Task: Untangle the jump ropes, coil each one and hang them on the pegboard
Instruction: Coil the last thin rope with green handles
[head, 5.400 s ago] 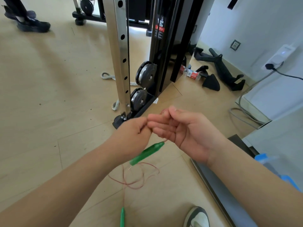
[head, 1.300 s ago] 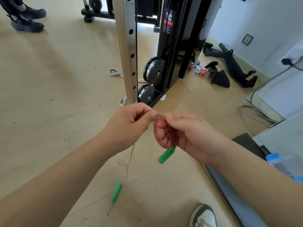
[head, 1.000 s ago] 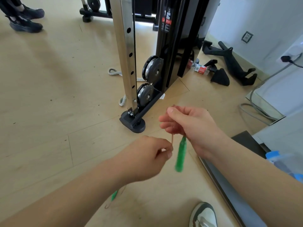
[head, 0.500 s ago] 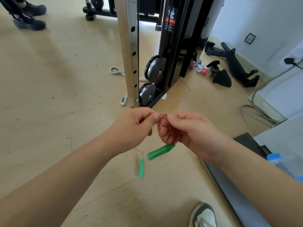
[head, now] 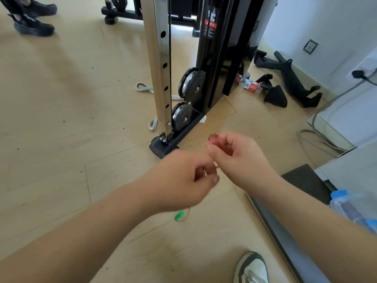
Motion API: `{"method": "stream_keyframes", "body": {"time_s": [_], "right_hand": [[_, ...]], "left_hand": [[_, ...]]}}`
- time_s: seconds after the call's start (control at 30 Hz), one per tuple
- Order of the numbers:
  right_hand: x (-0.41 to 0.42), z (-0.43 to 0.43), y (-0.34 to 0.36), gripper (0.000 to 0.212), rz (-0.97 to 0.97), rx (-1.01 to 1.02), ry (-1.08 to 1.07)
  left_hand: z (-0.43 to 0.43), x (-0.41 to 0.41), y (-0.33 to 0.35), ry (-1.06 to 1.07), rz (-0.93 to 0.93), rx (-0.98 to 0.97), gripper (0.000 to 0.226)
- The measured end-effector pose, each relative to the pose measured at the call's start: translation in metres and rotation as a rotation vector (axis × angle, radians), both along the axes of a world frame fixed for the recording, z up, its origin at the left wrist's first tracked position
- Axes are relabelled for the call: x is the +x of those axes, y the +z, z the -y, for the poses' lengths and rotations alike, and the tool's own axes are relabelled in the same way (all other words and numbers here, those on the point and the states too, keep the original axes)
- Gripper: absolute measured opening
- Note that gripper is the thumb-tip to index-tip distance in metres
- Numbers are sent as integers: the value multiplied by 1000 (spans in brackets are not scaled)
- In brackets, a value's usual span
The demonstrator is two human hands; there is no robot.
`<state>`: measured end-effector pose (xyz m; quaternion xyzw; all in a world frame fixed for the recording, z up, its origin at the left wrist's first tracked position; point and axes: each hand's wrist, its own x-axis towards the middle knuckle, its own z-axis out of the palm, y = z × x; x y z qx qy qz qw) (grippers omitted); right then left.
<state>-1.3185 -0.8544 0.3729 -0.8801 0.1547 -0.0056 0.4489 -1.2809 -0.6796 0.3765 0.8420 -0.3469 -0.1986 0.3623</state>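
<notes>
At the fingertips of the right hand (head: 242,160), a small tight coil of thin red jump rope (head: 214,138) is seen wound round the curled fingers (head: 226,140), with the thumb pressed in against them. A short bit of the same strand is stretched across to the left hand (head: 183,180), just beside and slightly lower. It is pinched there between the thumb and the curled fingers; the exact contact is partly hidden. Below the left hand a blurred green plastic handle (head: 179,216) is seen dangling on a loop of the strand, above the light wooden floor (head: 61,119). Both bare forearms are seen reaching in from the bottom edge. A grey-and-white sneaker (head: 252,268) is planted at the lower edge, beside a long grey metal strip (head: 285,240). Just beyond the hands a chrome steel upright with holes (head: 161,68) is fixed to a black base, with two black round pulleys (head: 191,84) mounted beside it. A grey braided rope (head: 142,87) is lying on the floor behind the upright. Further right, black cable-machine handles (head: 287,78) and a clear bottle with a red label (head: 250,85) are lying near the white wall. A clear plastic bottle with a blue cap (head: 344,203) is seen at the right edge. Black shoes (head: 32,27) of another person are seen at top left.
</notes>
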Motion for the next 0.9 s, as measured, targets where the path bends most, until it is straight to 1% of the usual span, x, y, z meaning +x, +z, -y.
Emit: {"method": "stream_keyframes", "body": {"time_s": [0.07,0.13,0.2,0.27,0.37,0.47,0.53,0.6,0.63,0.67,0.7,0.77,0.8,0.83,0.87,0.9], "right_hand": [[0,1,2,21,-1,169,18],[-1,-1,8,30,-52,333,76],[-3,-2,12,35,-97,399,163],[-4,-1,14,29,-97,428,198],[-5,-2,13,25,-80,561,133],[-4,-5,15,29,-91,805,38],[-2,-4,19,29,-72,957,-47],[0,-2,22,27,-36,997,-133],[1,-1,22,26,-17,976,-161],[1,-1,20,24,0,908,-188],[1,0,17,22,13,778,-209],[0,3,11,18,33,394,-206],[-1,4,9,16,38,231,-172],[-1,5,7,17,36,124,-139],[-1,6,6,17,29,84,-116],[-2,7,6,18,24,91,-96]], "left_hand": [[-5,11,6,105,-47,-128,13],[-9,20,10,204,-48,-222,11],[-13,26,11,282,-32,-292,9],[-16,29,9,322,-52,-310,8],[-15,31,0,314,-142,-231,15],[-9,23,-10,288,-260,-104,25],[-5,15,-17,237,-254,19,26],[-3,7,-20,166,-196,105,22],[-1,2,-20,118,-155,124,22],[1,-2,-20,60,-116,134,22],[3,-7,-18,9,-91,132,21],[5,-14,-11,-41,-78,91,18],[5,-14,-8,-38,-77,51,15],[5,-12,-4,-17,-78,-5,12],[4,-8,-1,21,-81,-73,11],[1,-3,2,68,-84,-138,12]]}}
